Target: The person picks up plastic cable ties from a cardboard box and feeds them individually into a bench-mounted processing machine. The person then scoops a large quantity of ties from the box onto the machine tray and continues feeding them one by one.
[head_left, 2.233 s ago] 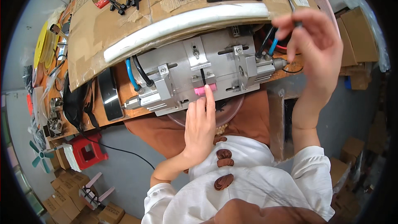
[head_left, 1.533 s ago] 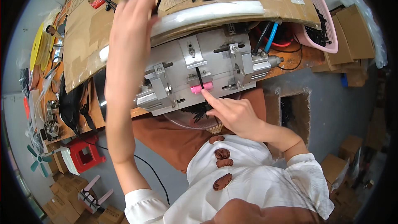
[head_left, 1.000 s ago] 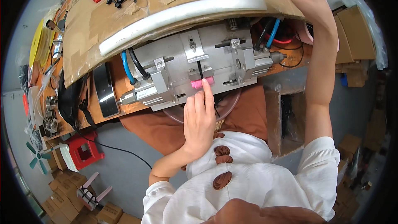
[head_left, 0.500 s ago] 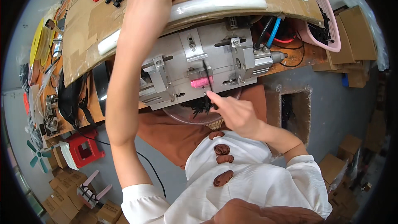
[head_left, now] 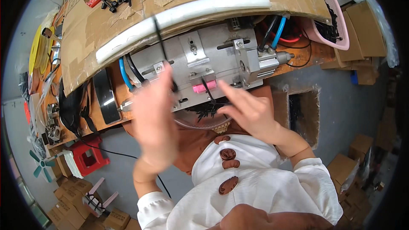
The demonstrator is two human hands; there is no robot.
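Note:
My left hand (head_left: 155, 115), smeared by motion, is over the left part of the metal fixture (head_left: 221, 47). At its fingertips is a thin black rod (head_left: 159, 36) with a thicker end, its far end reaching toward the cardboard. My right hand (head_left: 251, 108) is open at the fixture's front edge, thumb and forefinger apart. Another thin black rod (head_left: 208, 90) slants across the pink block (head_left: 199, 87) at the fixture's middle, apart from the right fingers. Beneath the front edge, a clear bowl (head_left: 191, 124) holds several black rods.
A cardboard sheet (head_left: 89, 66) with a white padded edge (head_left: 183, 15) overhangs the fixture's back; black rods lie on it. A pink basket (head_left: 343, 30) stands at right. Blue hoses (head_left: 279, 32) rise beside the fixture. A red stool (head_left: 87, 157) is on the floor at left.
My left hand has come back from the rods on the cardboard, bringing a black rod toward the fixture. My right hand has let go of its rod, and its fingers have spread.

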